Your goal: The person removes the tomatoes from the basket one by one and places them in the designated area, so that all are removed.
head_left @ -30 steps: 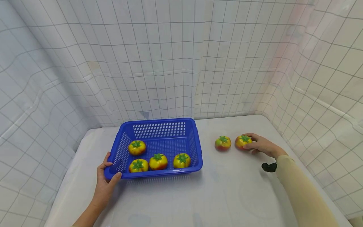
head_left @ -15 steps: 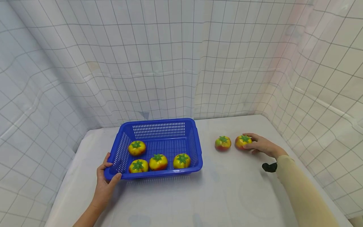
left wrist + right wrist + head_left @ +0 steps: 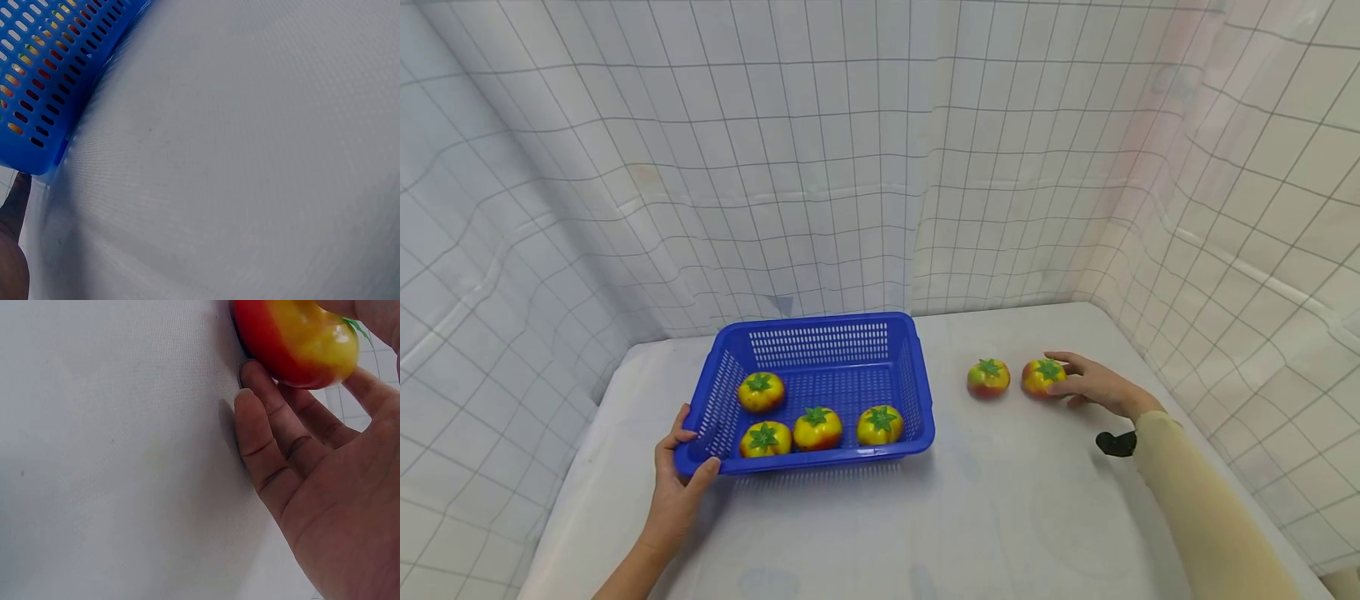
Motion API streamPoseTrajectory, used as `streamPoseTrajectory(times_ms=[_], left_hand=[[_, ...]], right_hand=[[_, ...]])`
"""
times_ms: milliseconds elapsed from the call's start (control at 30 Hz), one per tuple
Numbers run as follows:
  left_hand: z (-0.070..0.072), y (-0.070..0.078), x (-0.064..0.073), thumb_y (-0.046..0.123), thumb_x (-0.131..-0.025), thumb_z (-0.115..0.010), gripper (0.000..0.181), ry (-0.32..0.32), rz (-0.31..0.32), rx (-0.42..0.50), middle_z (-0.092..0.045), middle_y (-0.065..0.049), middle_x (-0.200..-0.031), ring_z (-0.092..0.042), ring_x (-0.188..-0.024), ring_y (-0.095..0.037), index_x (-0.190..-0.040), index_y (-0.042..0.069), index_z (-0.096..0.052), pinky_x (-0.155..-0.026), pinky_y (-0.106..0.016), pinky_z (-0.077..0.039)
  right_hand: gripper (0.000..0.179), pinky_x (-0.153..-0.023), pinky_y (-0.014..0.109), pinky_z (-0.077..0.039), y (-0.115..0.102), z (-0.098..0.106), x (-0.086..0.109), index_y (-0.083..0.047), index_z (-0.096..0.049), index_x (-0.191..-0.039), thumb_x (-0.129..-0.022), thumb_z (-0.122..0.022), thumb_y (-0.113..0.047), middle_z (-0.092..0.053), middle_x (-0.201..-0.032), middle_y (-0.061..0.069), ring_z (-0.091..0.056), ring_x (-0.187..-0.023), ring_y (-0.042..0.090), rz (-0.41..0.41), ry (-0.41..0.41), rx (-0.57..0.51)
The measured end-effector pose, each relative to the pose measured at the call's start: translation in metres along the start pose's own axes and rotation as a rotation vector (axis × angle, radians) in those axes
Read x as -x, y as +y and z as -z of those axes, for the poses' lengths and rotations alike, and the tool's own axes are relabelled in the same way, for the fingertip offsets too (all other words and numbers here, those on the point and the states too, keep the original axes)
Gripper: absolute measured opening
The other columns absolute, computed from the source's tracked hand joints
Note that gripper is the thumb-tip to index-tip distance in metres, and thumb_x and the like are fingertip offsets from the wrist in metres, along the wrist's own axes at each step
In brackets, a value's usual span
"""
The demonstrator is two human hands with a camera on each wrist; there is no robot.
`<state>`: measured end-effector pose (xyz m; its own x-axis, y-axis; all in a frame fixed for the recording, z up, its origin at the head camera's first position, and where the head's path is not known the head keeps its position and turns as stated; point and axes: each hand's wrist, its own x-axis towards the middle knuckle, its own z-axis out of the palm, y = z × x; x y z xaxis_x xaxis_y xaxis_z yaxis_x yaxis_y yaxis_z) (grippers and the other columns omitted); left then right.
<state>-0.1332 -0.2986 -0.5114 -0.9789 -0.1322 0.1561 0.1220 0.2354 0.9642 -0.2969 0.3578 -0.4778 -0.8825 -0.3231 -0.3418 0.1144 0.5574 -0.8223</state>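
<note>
My left hand (image 3: 676, 492) grips the near left corner of a blue plastic basket (image 3: 711, 375), thumb on the front rim and fingers along the left side. In the left wrist view, a fingertip touches the corner of the slotted basket wall (image 3: 59, 81). Several glossy yellow-red toy tomatoes (image 3: 818, 428) with green star-shaped tops lie inside. On the right, my right hand (image 3: 1093, 385) holds another toy tomato (image 3: 1037, 377) on the white table, thumb and fingers around it. The right wrist view shows the thumb over this tomato (image 3: 300, 344) and some fingers beneath it.
One more toy tomato (image 3: 988, 379), greenish on one side, sits between the basket and my right hand. White cloth covers the table (image 3: 925, 517). Grid-patterned curtains (image 3: 820, 167) enclose it at the back and both sides. A small black object (image 3: 1116, 443) hangs by the right sleeve.
</note>
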Motion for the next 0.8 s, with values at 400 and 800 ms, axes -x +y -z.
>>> streamPoseTrajectory(times_ms=[400, 800], left_hand=[[-0.001, 0.001, 0.000, 0.012, -0.106, -0.054, 0.048, 0.003, 0.012, 0.002, 0.000, 0.015, -0.170, 0.001, -0.156, -0.033, -0.140, 0.024, -0.022, -0.099, -0.006, -0.034], [-0.001, 0.002, 0.001, 0.014, -0.106, -0.055, 0.049, 0.006, 0.017, -0.014, 0.001, 0.017, -0.170, 0.001, -0.156, -0.033, -0.141, 0.024, -0.022, -0.099, -0.007, -0.034]], right_hand=[[0.090, -0.094, 0.037, -0.053, 0.004, 0.004, 0.013, -0.014, -0.017, -0.163, -0.095, -0.071, -0.034, -0.023, -0.160, 0.029, -0.062, -0.117, 0.029, -0.001, -0.017, 0.010], [0.074, -0.094, 0.036, -0.053, 0.003, 0.015, 0.033, -0.003, -0.016, -0.162, -0.105, -0.057, -0.028, -0.032, -0.156, 0.032, -0.061, -0.121, 0.035, 0.072, -0.013, -0.050]])
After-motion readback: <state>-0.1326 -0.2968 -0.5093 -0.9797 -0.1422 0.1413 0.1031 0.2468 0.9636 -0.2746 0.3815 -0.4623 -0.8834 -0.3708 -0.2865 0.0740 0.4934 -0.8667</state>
